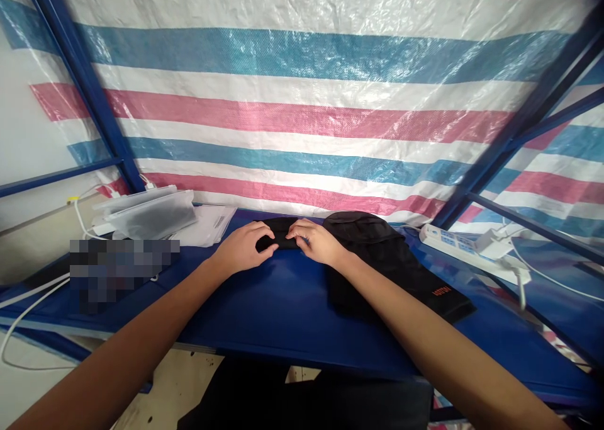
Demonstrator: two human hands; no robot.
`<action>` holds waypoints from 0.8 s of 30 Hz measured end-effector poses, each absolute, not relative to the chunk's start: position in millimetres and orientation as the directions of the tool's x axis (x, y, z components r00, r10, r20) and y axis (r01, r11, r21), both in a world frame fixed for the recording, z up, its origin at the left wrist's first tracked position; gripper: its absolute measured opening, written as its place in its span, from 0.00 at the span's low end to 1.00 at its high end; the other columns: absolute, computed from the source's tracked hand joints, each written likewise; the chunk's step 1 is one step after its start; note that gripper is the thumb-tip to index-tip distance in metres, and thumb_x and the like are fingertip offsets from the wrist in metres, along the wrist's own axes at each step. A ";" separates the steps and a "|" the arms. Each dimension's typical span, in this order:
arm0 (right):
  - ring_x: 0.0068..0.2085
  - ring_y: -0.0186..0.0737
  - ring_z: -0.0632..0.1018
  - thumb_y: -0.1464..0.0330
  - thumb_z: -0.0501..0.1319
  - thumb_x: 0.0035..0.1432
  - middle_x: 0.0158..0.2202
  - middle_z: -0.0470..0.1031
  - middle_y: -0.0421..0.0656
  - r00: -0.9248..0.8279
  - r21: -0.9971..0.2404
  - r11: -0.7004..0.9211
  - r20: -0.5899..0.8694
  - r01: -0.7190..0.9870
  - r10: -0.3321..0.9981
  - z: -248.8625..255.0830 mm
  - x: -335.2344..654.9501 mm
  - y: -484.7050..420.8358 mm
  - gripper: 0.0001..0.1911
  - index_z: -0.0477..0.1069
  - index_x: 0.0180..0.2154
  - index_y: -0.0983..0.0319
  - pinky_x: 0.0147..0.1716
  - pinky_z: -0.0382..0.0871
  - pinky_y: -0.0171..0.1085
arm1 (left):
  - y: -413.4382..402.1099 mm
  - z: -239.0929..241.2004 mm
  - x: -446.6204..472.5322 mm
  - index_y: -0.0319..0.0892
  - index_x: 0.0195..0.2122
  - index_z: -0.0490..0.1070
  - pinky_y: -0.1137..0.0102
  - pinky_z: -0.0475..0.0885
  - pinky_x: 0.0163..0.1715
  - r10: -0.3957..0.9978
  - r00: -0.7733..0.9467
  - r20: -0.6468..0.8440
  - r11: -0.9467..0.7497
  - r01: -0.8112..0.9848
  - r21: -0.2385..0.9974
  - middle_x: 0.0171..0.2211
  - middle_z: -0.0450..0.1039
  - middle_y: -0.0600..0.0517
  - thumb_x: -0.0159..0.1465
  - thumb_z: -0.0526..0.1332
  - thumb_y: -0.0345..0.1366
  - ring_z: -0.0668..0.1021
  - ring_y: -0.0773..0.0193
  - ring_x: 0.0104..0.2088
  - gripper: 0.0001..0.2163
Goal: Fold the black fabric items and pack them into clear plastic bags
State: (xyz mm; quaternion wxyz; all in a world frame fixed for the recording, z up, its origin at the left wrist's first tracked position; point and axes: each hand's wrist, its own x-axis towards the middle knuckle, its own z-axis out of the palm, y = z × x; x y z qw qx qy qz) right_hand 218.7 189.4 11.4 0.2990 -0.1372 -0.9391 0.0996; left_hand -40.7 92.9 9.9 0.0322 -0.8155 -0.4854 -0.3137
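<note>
A black folded piece of cloth [285,228] lies on the blue table, toward its back edge. My left hand [248,246] has its fingers curled over the left end of the cloth, the thumb on the near side. At the right end, my right hand [315,240] pinches the cloth between thumb and fingers. Just right of my right hand is a spread black garment [401,260] with small orange lettering near its lower corner. My right forearm passes over part of that garment.
A white power strip [450,244] with plugs and cables sits at the right. On the left are translucent folders [151,213], white papers [207,223] and white cables. Blue metal posts stand on both sides, and a striped plastic sheet [302,121] hangs behind the blue table [283,310].
</note>
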 end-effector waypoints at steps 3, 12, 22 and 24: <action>0.54 0.50 0.81 0.68 0.68 0.69 0.52 0.80 0.49 -0.811 -0.284 0.938 0.490 0.197 0.319 14.8 223.3 188.6 0.12 0.80 0.53 0.58 0.56 0.77 0.49 | 90.3 3.4 -33.8 0.46 0.49 0.74 0.53 0.76 0.56 0.777 0.351 0.522 -0.495 0.854 0.162 0.51 0.79 0.45 0.68 0.71 0.44 0.79 0.45 0.56 0.13; 0.51 0.51 0.84 0.63 0.68 0.71 0.57 0.82 0.51 -0.762 -0.362 0.886 0.472 0.291 0.444 9.5 221.6 194.6 0.18 0.76 0.59 0.59 0.54 0.79 0.50 | 98.8 -6.9 -43.7 0.47 0.57 0.69 0.54 0.77 0.51 0.828 0.299 0.474 -0.452 0.857 0.247 0.54 0.77 0.44 0.72 0.66 0.46 0.81 0.45 0.53 0.17; 0.39 0.42 0.82 0.56 0.64 0.71 0.40 0.84 0.43 -0.655 -0.642 0.712 0.413 0.284 0.633 9.2 215.3 197.4 0.13 0.78 0.45 0.59 0.40 0.75 0.40 | 102.2 2.3 -42.2 0.47 0.51 0.77 0.58 0.74 0.50 0.858 0.236 0.456 -0.453 0.767 0.454 0.46 0.81 0.48 0.79 0.54 0.48 0.82 0.51 0.47 0.15; 0.38 0.42 0.81 0.54 0.64 0.70 0.38 0.83 0.42 -0.649 -0.678 0.670 0.370 0.301 0.665 10.1 213.6 198.8 0.15 0.77 0.41 0.60 0.40 0.74 0.40 | 102.6 1.5 -37.6 0.46 0.45 0.77 0.58 0.74 0.48 0.862 0.202 0.464 -0.425 0.787 0.446 0.41 0.79 0.48 0.80 0.52 0.48 0.81 0.52 0.43 0.17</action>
